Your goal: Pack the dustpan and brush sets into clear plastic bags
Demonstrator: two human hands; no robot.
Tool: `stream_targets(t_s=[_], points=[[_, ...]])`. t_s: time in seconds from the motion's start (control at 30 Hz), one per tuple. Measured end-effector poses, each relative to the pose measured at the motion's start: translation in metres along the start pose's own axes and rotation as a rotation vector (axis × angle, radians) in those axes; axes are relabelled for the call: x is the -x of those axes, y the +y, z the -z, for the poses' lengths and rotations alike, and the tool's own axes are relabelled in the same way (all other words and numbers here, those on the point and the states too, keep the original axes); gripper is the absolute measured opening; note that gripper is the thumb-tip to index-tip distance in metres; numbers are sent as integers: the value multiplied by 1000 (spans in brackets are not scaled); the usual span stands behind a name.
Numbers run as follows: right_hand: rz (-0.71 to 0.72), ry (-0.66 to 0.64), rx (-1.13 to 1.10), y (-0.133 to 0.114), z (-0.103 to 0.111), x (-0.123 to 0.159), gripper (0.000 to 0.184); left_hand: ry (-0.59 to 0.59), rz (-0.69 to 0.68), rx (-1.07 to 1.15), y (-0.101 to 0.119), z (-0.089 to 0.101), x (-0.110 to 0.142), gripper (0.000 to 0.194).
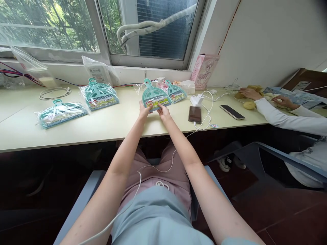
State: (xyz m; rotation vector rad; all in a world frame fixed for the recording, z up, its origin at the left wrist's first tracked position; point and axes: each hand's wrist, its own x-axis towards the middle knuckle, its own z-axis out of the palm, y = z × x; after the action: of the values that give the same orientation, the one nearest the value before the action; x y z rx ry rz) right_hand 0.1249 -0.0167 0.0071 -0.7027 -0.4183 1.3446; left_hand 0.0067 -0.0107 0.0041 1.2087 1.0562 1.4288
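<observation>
Between my left hand (145, 111) and my right hand (164, 112) is a turquoise mini dustpan set (156, 97) with a printed label, held by its lower edge above the table. Both hands are closed on it, thumbs on the front. Its handle points away from me toward the window. Just behind its right side lies another dustpan set (176, 92) in clear wrapping. To the left rest a stack of wrapped dustpan sets (100, 96) and, nearer the front, another wrapped pile (62, 114).
A white charger (196, 99) with cables, a pixelated dark item (195, 114) and a phone (232, 112) lie right of my hands. A pink box (204, 71) stands by the wall. At far right, a co-worker's hands (249, 93) are among yellowish items. A coiled cable (55, 93) lies left.
</observation>
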Motion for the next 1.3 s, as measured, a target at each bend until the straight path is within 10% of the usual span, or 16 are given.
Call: stream_targets(t_s=[0.77, 1.3], points=[[212, 275, -59, -12, 12, -15, 21, -363, 119, -148, 1, -5, 12, 28], [224, 305, -77, -21, 22, -16, 27, -585, -44, -305, 3, -13, 24, 30]])
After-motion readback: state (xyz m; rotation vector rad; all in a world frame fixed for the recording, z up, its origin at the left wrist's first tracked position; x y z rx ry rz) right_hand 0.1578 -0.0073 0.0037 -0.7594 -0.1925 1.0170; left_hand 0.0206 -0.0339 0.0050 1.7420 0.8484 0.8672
